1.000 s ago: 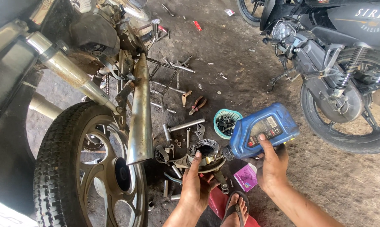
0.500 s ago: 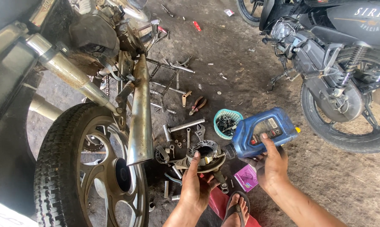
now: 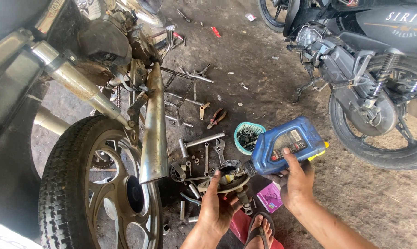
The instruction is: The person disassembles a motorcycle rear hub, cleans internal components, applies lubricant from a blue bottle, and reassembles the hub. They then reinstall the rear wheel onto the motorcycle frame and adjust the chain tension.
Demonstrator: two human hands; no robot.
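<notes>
Right hand (image 3: 297,180) grips the tilted blue bottle (image 3: 286,145), neck touching the metal part (image 3: 227,176) grasped by left hand (image 3: 216,206).

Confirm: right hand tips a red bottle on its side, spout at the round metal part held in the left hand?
Not quite: the bottle is blue, not red, as the head view shows. The rest holds: the right hand tips it on its side, spout at the round metal part held in the left hand.
</notes>
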